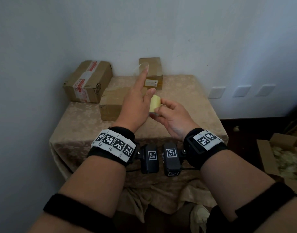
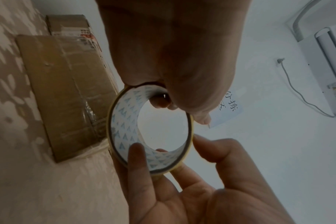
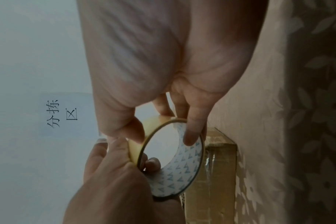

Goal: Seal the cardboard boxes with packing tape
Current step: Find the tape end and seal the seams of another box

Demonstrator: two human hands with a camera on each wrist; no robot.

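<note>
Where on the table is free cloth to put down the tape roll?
The beige patterned tablecloth lies bare on the right side, beyond the right hand, and along the near edge by the wrists. The back left is crowded: three brown cardboard boxes stand there.

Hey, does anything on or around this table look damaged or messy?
Yes. A strip of clear tape clings to the left hand's raised fingertip. The rear-left box is dented. An open box with loose filling sits on the floor.
</note>
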